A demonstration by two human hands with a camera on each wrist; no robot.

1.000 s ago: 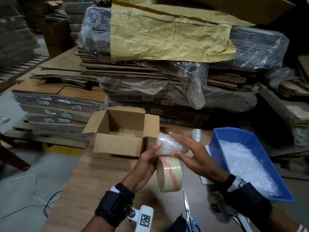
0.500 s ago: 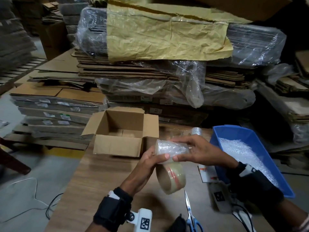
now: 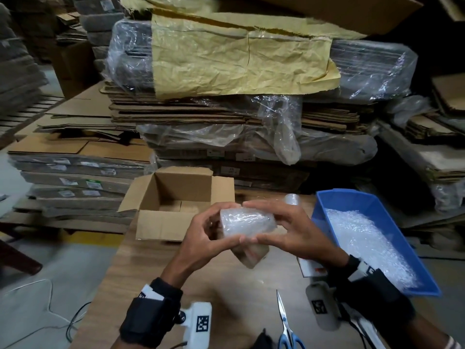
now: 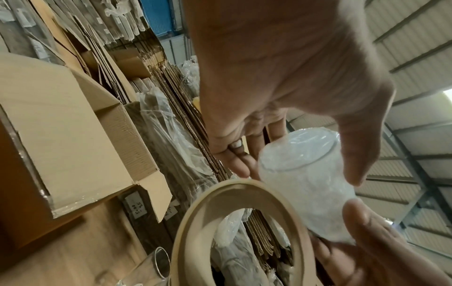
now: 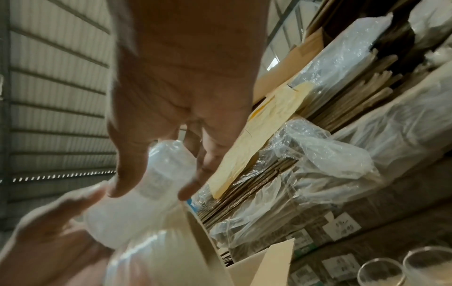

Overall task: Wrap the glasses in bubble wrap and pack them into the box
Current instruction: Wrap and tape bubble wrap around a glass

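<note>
Wooden-topped table [image 3: 151, 293] carries everything. Far left on it: open brown cardboard box [image 3: 164, 224], flaps up, nothing visible inside. Right edge: blue plastic bin [image 3: 427, 275] w/ loose bubble wrap sheets [image 3: 364, 243]. Near edge, centre: blue-handled steel scissors [image 3: 285, 323], lying flat.

Mid-table, held above the surface: the bubble-wrapped drinking glass [image 3: 247, 221], lying roughly sideways btw both hands, just right of the box's near corner. Left hand [image 3: 203, 238] curls round its left end, thumb underneath. Right hand [image 3: 286, 230] grips the right end, fingers over the top, thumb below. A beige roll of packing tape [image 3: 251, 253] hangs directly beneath the bundle, touching it; whether a strip joins them, can't tell. Bare clear glasses [image 5: 403, 269] stand on the table beyond, still unwrapped.

Handling, my read: bundle is light but the glass inside is brittle, and the wrap's plastic skin is slick & squashy, so it'll shift under a loose pinch. Best held round the mid-body w/ fingers spread, not by the wrap's open ends, which are soft & could slide off. Lower it into the box, don't drop.
</note>
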